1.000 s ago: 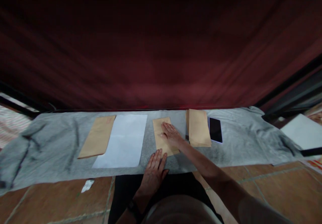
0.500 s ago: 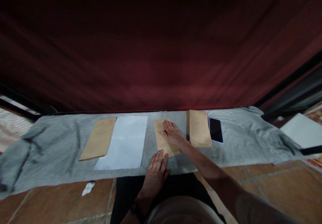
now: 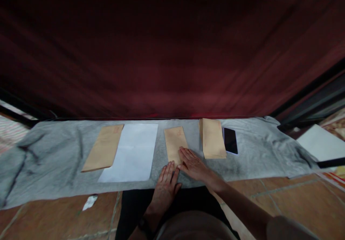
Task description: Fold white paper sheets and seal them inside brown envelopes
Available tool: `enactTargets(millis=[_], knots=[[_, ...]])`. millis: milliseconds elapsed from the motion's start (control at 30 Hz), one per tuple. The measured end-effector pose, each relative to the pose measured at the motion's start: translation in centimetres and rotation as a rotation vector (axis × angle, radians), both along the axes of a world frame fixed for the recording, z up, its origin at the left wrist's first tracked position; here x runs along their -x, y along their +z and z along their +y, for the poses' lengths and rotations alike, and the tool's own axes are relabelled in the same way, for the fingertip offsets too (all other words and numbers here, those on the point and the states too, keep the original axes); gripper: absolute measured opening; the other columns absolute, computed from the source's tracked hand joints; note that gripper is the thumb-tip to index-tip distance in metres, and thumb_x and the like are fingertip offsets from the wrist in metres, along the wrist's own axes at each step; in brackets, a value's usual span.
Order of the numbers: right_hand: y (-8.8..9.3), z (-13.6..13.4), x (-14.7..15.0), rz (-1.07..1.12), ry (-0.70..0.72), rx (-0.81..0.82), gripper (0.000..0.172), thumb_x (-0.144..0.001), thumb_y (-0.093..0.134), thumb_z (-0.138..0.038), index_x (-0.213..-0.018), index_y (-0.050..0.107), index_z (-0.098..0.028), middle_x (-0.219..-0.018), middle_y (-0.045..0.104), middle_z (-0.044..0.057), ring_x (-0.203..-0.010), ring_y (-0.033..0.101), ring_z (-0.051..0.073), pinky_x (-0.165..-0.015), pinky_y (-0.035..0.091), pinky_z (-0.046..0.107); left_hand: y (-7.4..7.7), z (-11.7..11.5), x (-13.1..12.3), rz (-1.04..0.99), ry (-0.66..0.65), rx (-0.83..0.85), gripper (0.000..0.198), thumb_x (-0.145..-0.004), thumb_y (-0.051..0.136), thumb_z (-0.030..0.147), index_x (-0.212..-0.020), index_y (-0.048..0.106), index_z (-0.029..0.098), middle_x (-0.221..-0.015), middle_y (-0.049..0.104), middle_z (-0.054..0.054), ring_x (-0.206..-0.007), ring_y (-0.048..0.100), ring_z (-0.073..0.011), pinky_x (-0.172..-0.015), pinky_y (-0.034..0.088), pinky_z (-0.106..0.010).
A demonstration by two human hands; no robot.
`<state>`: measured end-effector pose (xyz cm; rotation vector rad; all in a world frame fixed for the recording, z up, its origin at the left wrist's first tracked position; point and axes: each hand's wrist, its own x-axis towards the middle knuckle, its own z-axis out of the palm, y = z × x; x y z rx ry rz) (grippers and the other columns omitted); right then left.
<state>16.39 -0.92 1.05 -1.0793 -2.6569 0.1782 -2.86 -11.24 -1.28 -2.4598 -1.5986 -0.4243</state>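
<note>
A brown paper envelope (image 3: 175, 137) with faint red print lies flat in front of me, its top end uncovered. My right hand (image 3: 193, 164) rests on its lower right part, fingers stretched out. At the near edge, my left hand (image 3: 165, 184) touches the envelope with its fingertips, the palm on the grey cloth side. Both hands lie open and hold nothing. The envelope's lower right corner is hidden under my right hand. To the right is a stack of brown envelopes (image 3: 214, 139). On the left, more brown envelopes (image 3: 104, 148) overlap a white paper sheet (image 3: 134, 150).
A grey cloth (image 3: 61, 153) covers the long narrow surface. A smartphone (image 3: 230, 141) lies right of the stack. A dark red curtain (image 3: 172, 71) hangs along the far edge. A crumpled white scrap (image 3: 90, 202) is on the tiled floor (image 3: 59, 215). A white board (image 3: 322, 143) sits far right.
My right hand has slid from the envelope's upper part down toward me, uncovering its top end and print. My left hand stays at the near edge.
</note>
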Motion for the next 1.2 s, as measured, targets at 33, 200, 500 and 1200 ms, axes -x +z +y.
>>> enactTargets(millis=[33, 200, 500, 1200], knots=[[0.1, -0.4, -0.2, -0.003, 0.012, 0.014, 0.062, -0.105, 0.039, -0.047, -0.155, 0.033, -0.011, -0.160, 0.035, 0.015, -0.150, 0.030, 0.022, -0.122, 0.031, 0.043, 0.0, 0.0, 0.0, 0.002, -0.001, -0.006, 0.056, -0.096, 0.055, 0.039, -0.144, 0.048, 0.014, -0.156, 0.042, -0.019, -0.145, 0.040, -0.0324, -0.114, 0.044, -0.049], [0.2, -0.3, 0.0, -0.058, 0.074, 0.078, 0.063, -0.106, 0.035, -0.050, -0.154, 0.036, -0.010, -0.161, 0.032, 0.016, -0.150, 0.029, 0.024, -0.124, 0.027, 0.043, -0.1, -0.1, 0.0, 0.011, 0.011, -0.026, 0.054, -0.096, 0.056, 0.037, -0.143, 0.048, 0.012, -0.157, 0.041, -0.020, -0.146, 0.038, -0.0321, -0.115, 0.042, -0.048], [-0.8, 6.1, 5.3, -0.060, 0.069, 0.045, 0.062, -0.105, 0.038, -0.043, -0.155, 0.033, -0.007, -0.162, 0.030, 0.015, -0.151, 0.026, 0.022, -0.125, 0.023, 0.040, 0.0, 0.0, 0.0, -0.011, 0.017, -0.021, 0.065, -0.094, 0.056, 0.035, -0.152, 0.037, 0.014, -0.158, 0.041, -0.018, -0.147, 0.037, -0.0306, -0.116, 0.040, -0.047], [0.7, 6.8, 7.4, -0.092, 0.047, 0.141, 0.059, -0.106, 0.037, -0.043, -0.155, 0.034, -0.011, -0.162, 0.031, 0.012, -0.151, 0.026, 0.021, -0.125, 0.019, 0.041, 0.2, 0.0, -0.2, -0.020, 0.015, 0.015, 0.061, -0.093, 0.058, 0.032, -0.149, 0.041, 0.013, -0.154, 0.045, -0.018, -0.146, 0.038, -0.0309, -0.115, 0.040, -0.048]])
